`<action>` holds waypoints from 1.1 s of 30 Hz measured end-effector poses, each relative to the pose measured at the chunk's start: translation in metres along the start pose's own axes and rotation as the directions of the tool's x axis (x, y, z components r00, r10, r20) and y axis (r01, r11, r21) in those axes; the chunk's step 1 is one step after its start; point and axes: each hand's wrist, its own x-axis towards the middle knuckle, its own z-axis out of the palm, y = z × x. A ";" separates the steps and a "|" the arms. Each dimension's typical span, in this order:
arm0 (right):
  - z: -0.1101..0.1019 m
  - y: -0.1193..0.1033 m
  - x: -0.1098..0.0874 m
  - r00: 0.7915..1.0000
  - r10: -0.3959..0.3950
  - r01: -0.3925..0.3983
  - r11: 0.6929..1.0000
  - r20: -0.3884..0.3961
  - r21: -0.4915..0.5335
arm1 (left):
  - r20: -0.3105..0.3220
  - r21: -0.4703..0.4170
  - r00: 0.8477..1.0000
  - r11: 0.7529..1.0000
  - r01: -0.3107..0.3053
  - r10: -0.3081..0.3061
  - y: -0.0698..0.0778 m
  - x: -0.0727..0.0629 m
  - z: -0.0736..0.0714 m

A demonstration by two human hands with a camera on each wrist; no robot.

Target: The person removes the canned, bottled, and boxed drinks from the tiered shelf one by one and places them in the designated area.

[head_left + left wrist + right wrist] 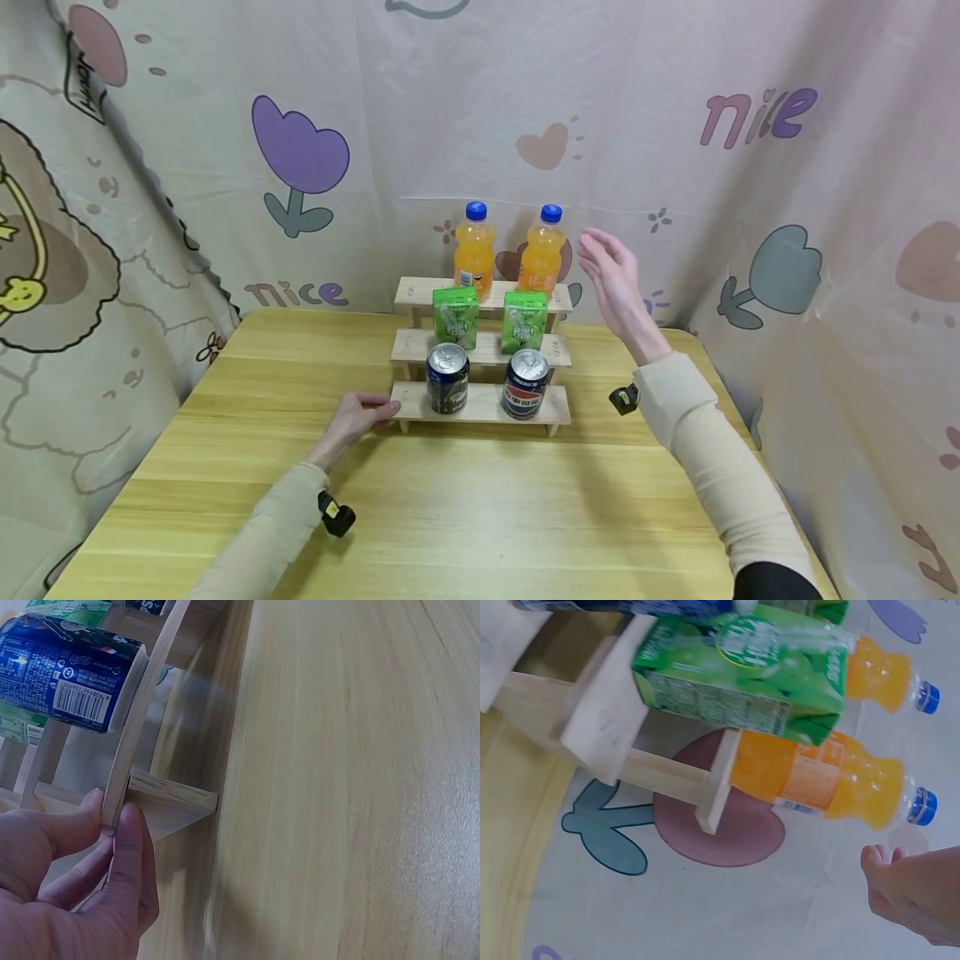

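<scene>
A three-tier wooden shelf (483,406) stands on the table. My left hand (362,419) pinches the left end of its lowest board between thumb and fingers, as the left wrist view shows up close. My right hand (613,279) is raised in the air beside the top tier, fingers together, holding nothing. Nearest to it is the right orange drink bottle (542,254) with a blue cap; the left orange drink bottle (474,250) shares that tier. On the middle board sit two green drink cartons (455,318). Two dark blue soda cans (525,392) occupy the lowest board.
The wooden table (480,517) extends in front of the shelf and to both sides. Behind it hangs a printed curtain (420,125), which also runs along the left and right. A small black device (336,514) is strapped at each wrist.
</scene>
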 end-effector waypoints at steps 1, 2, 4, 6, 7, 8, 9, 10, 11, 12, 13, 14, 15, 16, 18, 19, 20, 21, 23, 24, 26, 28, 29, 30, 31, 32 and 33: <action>0.000 -0.002 0.003 1.000 0.005 -0.005 1.000 0.000 -0.006 | -0.001 -0.001 1.000 1.000 0.002 -0.002 0.000 0.000 0.000; 0.001 -0.003 0.005 1.000 0.012 -0.012 1.000 0.000 -0.009 | 0.001 0.000 1.000 1.000 0.003 -0.003 0.000 0.000 0.000; 0.002 -0.006 0.009 1.000 0.026 -0.026 1.000 0.000 -0.017 | 0.003 0.004 1.000 1.000 0.004 -0.004 0.001 -0.001 0.000; 0.004 -0.008 0.014 0.999 0.044 -0.044 0.999 0.008 -0.025 | 0.002 0.007 1.000 1.000 0.005 -0.005 0.001 -0.001 0.001; 0.005 -0.009 0.016 0.998 0.053 -0.053 0.998 0.013 -0.029 | 0.002 0.009 1.000 1.000 0.006 -0.006 0.001 -0.001 0.001; 0.006 -0.009 0.019 0.998 0.062 -0.062 0.998 0.020 -0.030 | 0.001 0.007 1.000 1.000 0.006 -0.006 0.002 -0.001 0.001; 0.006 -0.009 0.021 0.997 0.069 -0.068 0.997 0.027 -0.035 | 0.000 0.003 1.000 1.000 0.006 -0.006 0.002 -0.001 0.000; 0.007 -0.009 0.024 0.996 0.078 -0.077 0.996 0.032 -0.035 | 0.001 -0.001 1.000 1.000 0.005 -0.005 0.001 -0.001 0.000; 0.009 -0.009 0.027 0.996 0.085 -0.083 0.996 0.035 -0.040 | 0.001 -0.005 1.000 1.000 0.002 -0.002 0.001 0.000 0.000; 0.010 -0.009 0.029 0.996 0.088 -0.086 0.995 0.035 -0.044 | 0.002 -0.007 1.000 1.000 -0.001 0.001 0.001 0.000 0.000; 0.011 -0.009 0.032 0.995 0.089 -0.087 0.995 0.035 -0.048 | 0.003 -0.008 1.000 1.000 -0.002 0.003 0.000 0.000 0.000; 0.013 -0.009 0.034 0.995 0.090 -0.088 0.995 0.033 -0.053 | 0.005 -0.011 1.000 1.000 -0.004 0.004 0.000 0.000 0.000; 0.014 -0.008 0.037 0.995 0.092 -0.090 0.994 0.030 -0.057 | 0.008 -0.010 1.000 1.000 -0.008 0.009 0.000 0.000 0.000; 0.016 -0.008 0.039 0.995 0.094 -0.092 0.994 0.027 -0.060 | 0.010 -0.012 1.000 1.000 -0.012 0.013 0.001 0.000 -0.001; 0.018 -0.007 0.042 0.995 0.094 -0.092 0.993 0.027 -0.075 | 0.012 -0.012 1.000 1.000 -0.015 0.015 0.001 -0.001 0.000; 0.019 -0.006 0.044 0.995 0.095 -0.093 0.993 0.028 -0.079 | 0.014 -0.010 1.000 1.000 -0.016 0.016 0.001 -0.001 0.000; 0.020 -0.006 0.045 0.995 0.098 -0.095 0.992 0.029 -0.083 | 0.017 -0.009 1.000 1.000 -0.017 0.018 0.001 -0.001 0.000; 0.021 -0.005 0.047 0.995 0.100 -0.097 0.991 0.031 -0.087 | 0.016 -0.008 1.000 1.000 -0.017 0.017 0.001 -0.001 0.000; 0.022 -0.004 0.049 0.994 0.098 -0.094 0.991 0.039 -0.091 | 0.013 -0.006 1.000 1.000 -0.011 0.011 0.001 0.000 0.000; 0.023 -0.003 0.051 0.994 0.099 -0.094 0.991 0.041 -0.092 | 0.013 -0.004 1.000 1.000 -0.010 0.010 0.001 0.000 0.000; 0.025 -0.002 0.053 0.994 0.100 -0.096 0.991 0.045 -0.093 | 0.013 -0.004 1.000 1.000 -0.009 0.009 0.000 0.000 0.000; 0.027 -0.001 0.055 0.994 0.103 -0.099 0.991 0.044 -0.089 | 0.011 -0.011 1.000 1.000 -0.009 0.009 0.000 0.001 0.000; 0.028 -0.001 0.056 0.993 0.108 -0.104 0.991 0.042 -0.085 | 0.012 -0.013 1.000 1.000 -0.010 0.010 0.000 0.001 -0.001; 0.029 -0.001 0.056 0.993 0.112 -0.108 0.990 0.040 -0.091 | 0.010 -0.017 1.000 1.000 -0.009 0.009 0.000 0.001 -0.001; 0.030 -0.001 0.057 0.992 0.117 -0.113 0.990 0.039 -0.087 | 0.009 -0.021 1.000 1.000 -0.008 0.008 0.000 0.001 -0.001; 0.030 0.000 0.058 0.992 0.120 -0.116 0.989 0.039 -0.087 | 0.006 -0.026 1.000 1.000 -0.005 0.005 0.000 0.001 -0.001; 0.031 0.000 0.058 0.992 0.124 -0.120 0.989 0.038 -0.090 | 0.010 -0.027 1.000 1.000 -0.009 0.010 0.000 0.001 -0.001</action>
